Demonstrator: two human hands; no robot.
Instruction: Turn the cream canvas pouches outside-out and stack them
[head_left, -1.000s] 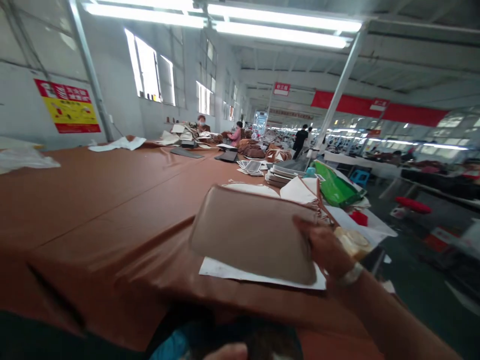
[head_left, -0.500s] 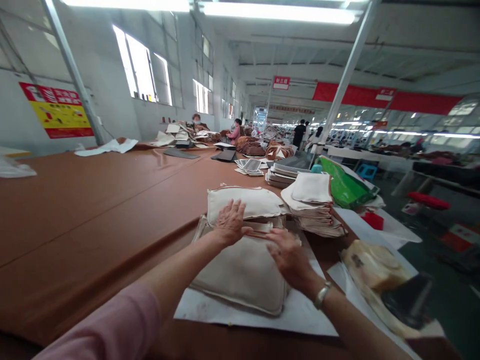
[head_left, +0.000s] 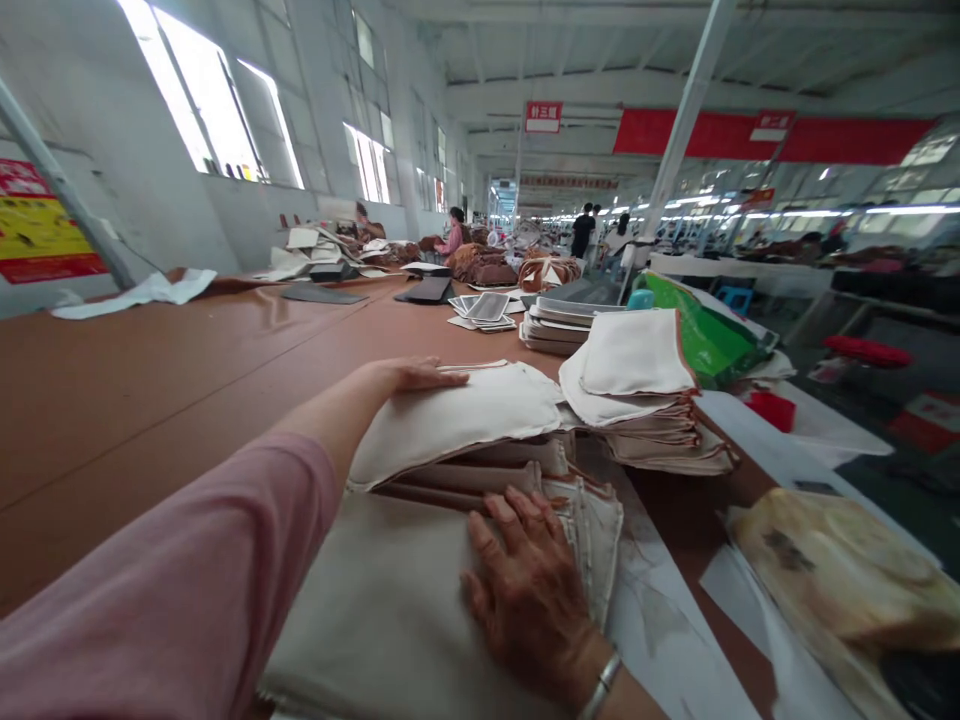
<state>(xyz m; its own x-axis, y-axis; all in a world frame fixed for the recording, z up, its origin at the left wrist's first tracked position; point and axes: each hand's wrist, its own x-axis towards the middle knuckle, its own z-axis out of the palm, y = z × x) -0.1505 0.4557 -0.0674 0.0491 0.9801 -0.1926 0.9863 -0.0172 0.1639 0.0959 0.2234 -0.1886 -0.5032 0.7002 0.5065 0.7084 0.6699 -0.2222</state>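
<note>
A white sewn fabric panel point(head_left: 457, 415) with a brown edge lies at the far side of a pile in front of me. My left hand point(head_left: 420, 375) rests on its far left edge, fingers stretched out. Nearer to me is a grey-beige sewn panel point(head_left: 375, 590), its near end cut off by the picture. On its right side my right hand point(head_left: 525, 580) lies palm down, fingers a little apart and slightly bent. Between the two panels show the folded edges of several layered pieces point(head_left: 480, 475), with brown trim; their lower parts are hidden.
A stack of white panels point(head_left: 645, 390) stands right of the pile. Grey-and-white pieces point(head_left: 566, 325) and a green bag point(head_left: 705, 335) lie behind it. A yellowed, plastic-looking object point(head_left: 840, 560) sits at the right edge. Brown sheeting point(head_left: 150, 400) covers the table. People point(head_left: 583, 232) are far off.
My view has come closer to the pile. My left hand has moved to the white panel's far left edge; my right hand has come down nearer me onto the grey-beige panel.
</note>
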